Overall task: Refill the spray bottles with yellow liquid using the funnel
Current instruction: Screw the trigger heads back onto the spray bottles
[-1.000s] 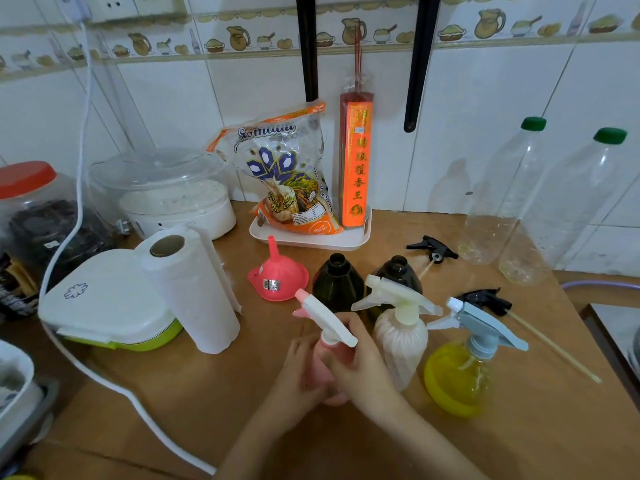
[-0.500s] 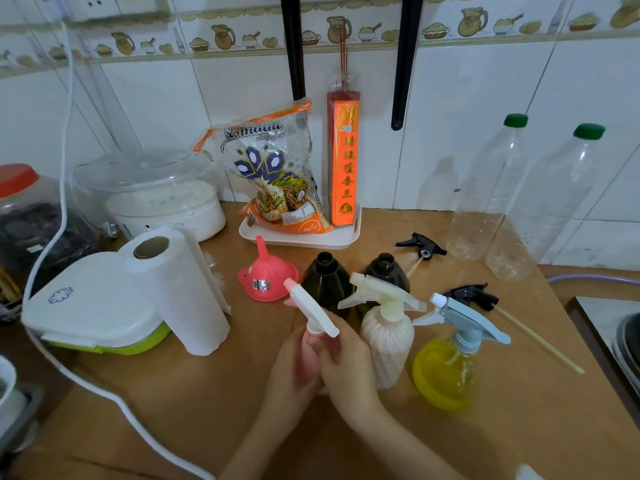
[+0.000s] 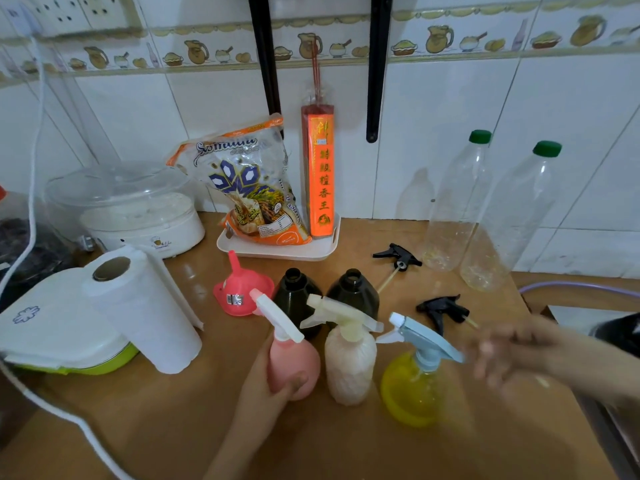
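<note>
So I've got three spray bottles (image 3: 349, 362) in a row up front on the table (image 3: 173, 427), two open bottles (image 3: 298, 292) right behind them, funnel (image 3: 239, 292) to their left, paper roll (image 3: 145, 310) further left.

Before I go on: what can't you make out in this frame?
- Right hand: motion-blurred in the head view; finger pose unclear.
- Pink spray bottle: opaque, partly covered by the left hand; fill level hidden.
- Two dark bottles: contents unreadable, partly behind the sprayers.
- Sink area, right edge: cut off.
</note>
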